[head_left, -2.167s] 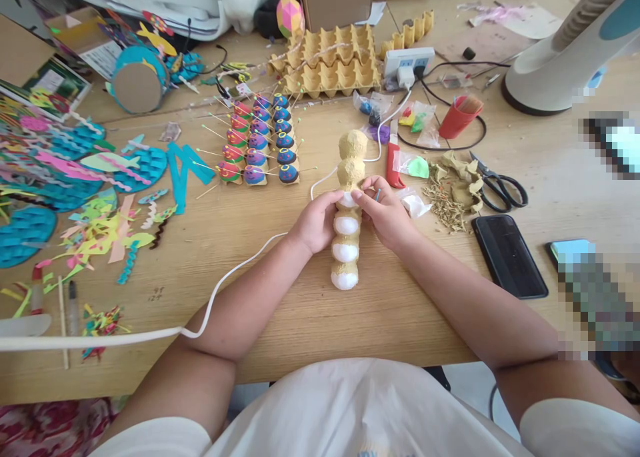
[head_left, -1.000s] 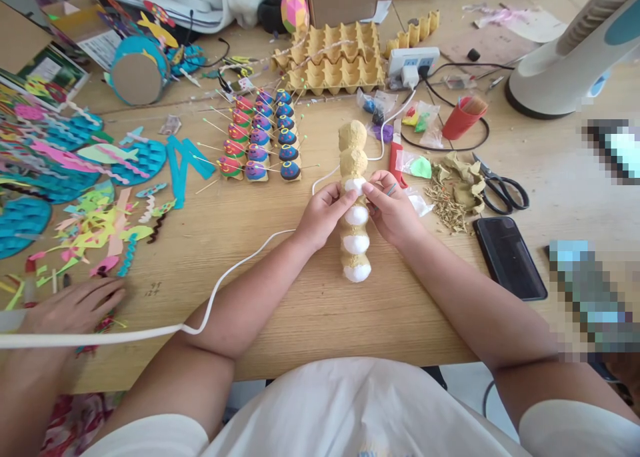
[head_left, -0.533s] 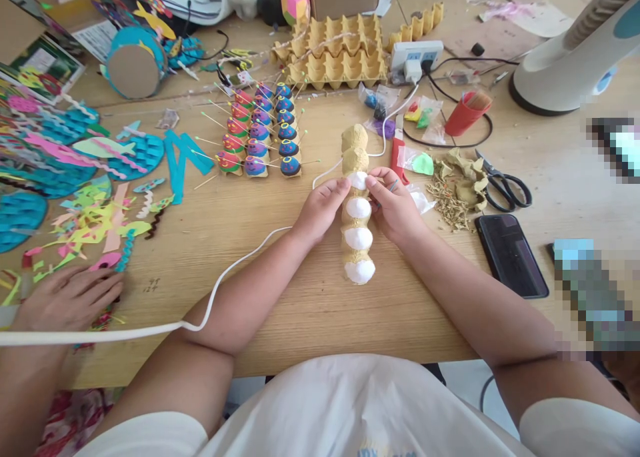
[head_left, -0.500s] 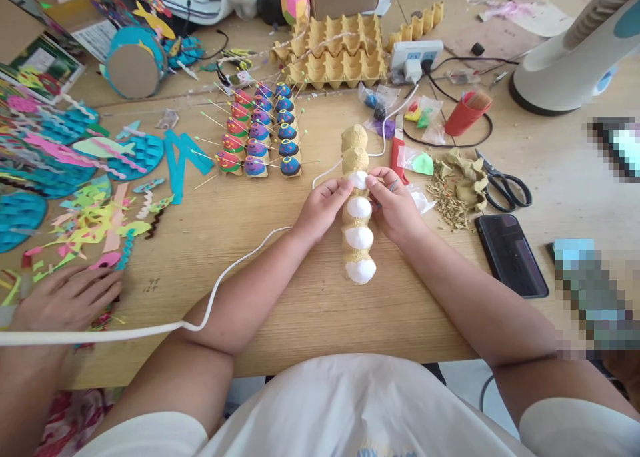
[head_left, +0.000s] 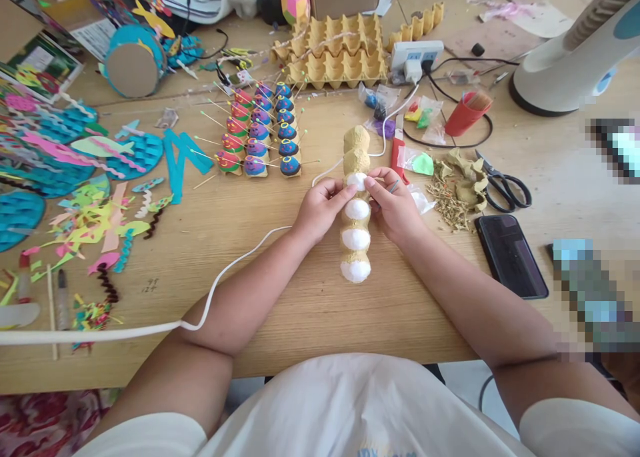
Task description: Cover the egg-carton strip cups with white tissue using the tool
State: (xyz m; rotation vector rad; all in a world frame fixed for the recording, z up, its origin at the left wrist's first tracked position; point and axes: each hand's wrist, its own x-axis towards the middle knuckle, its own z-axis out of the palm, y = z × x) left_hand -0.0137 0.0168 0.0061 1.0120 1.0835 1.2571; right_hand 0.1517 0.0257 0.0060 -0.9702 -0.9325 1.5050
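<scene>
A strip of egg carton cups (head_left: 356, 162) stretches away from me above the middle of the table. Its two far cups are bare tan pulp, and the nearer ones carry smooth white caps (head_left: 357, 209) that look like soft clay. My left hand (head_left: 320, 209) grips the strip from the left, thumb on the edge of the farthest white cap. From the other side, my right hand (head_left: 397, 207) closes on the same cup, with thumb and index finger pressing its white covering. The fingers beneath the strip are partly hidden.
Painted carton strips (head_left: 257, 129) with pins stand beyond my left hand. Scissors (head_left: 505, 184), carton scraps (head_left: 463, 177) and a phone (head_left: 513, 256) lie to the right. A white cable (head_left: 225, 274) crosses my left forearm. Paper cutouts (head_left: 117, 220) cover the left side.
The other person's hand at the left has left the view, uncovering pens and a stick. The strip's near end has swung slightly left, and my left thumb has slid onto the white cap.
</scene>
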